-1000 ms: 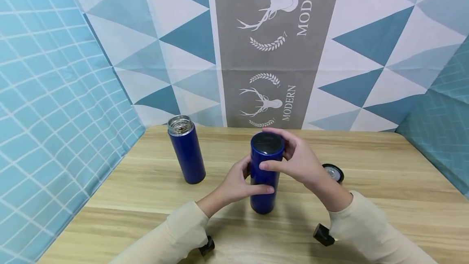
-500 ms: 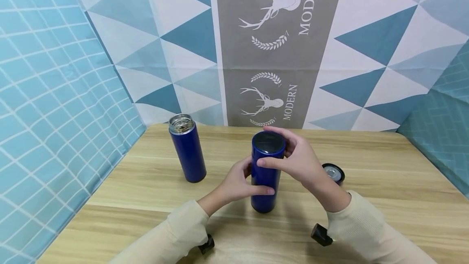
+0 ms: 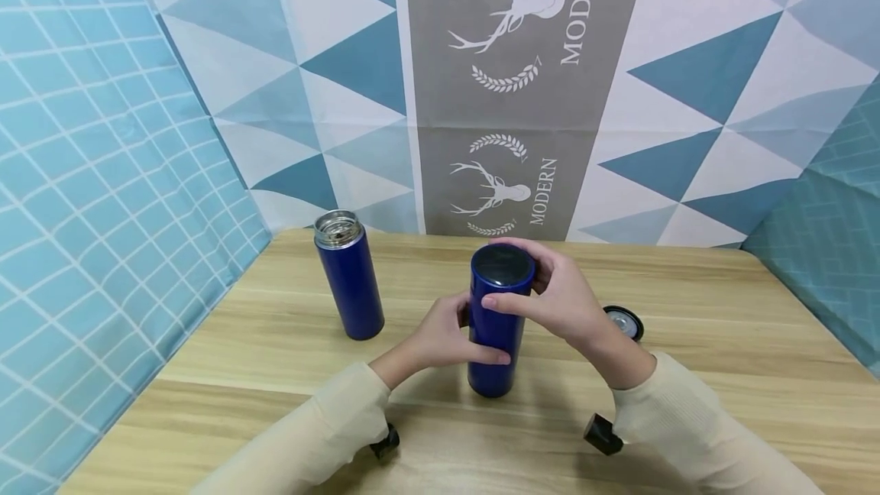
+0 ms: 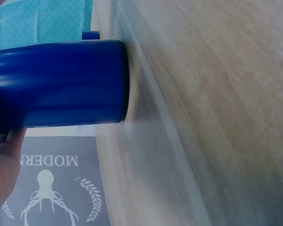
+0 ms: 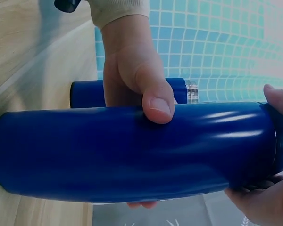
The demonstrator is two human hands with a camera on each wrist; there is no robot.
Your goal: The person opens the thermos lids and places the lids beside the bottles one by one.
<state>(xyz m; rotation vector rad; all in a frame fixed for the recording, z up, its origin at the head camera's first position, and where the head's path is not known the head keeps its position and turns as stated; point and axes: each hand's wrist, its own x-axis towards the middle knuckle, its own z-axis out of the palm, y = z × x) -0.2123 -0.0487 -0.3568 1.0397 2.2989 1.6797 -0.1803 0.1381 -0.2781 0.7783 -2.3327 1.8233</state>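
Hardly anything had moved since the earlier frames: the right thumb had crept a touch further across the front of the blue bottle (image 3: 495, 331), while the picture as a whole shifted only slightly. That bottle stood upright between the two hands, seemingly with its base on the table (image 3: 722, 312). Both hands grasped it, one above the other along its vertical long axis. The left hand (image 3: 440, 336) gripped the middle from the left, thumb across the front; the right hand (image 3: 567, 300) gripped the upper end from the right, its thumb near the seam below the lid (image 3: 503, 266). So the right hand was the nearer to the lid, and the left to the body beneath; some fingertips behind the bottle were hidden.

A second bottle (image 3: 351, 281) stood untouched well off to the left, and a loose cap (image 3: 626, 322) lay by the right wrist, its pale inner side uppermost.

Both bottles were straight, slim cylinders with smooth dark-blue coats, the held one giving long white glints. Its lid had a glossy black disc on top, whereas the other ended in a shiny ribbed metal neck. Yellowish wood grain ran across the table, and the cream sleeves (image 3: 351, 411) had ribbed cuffs.
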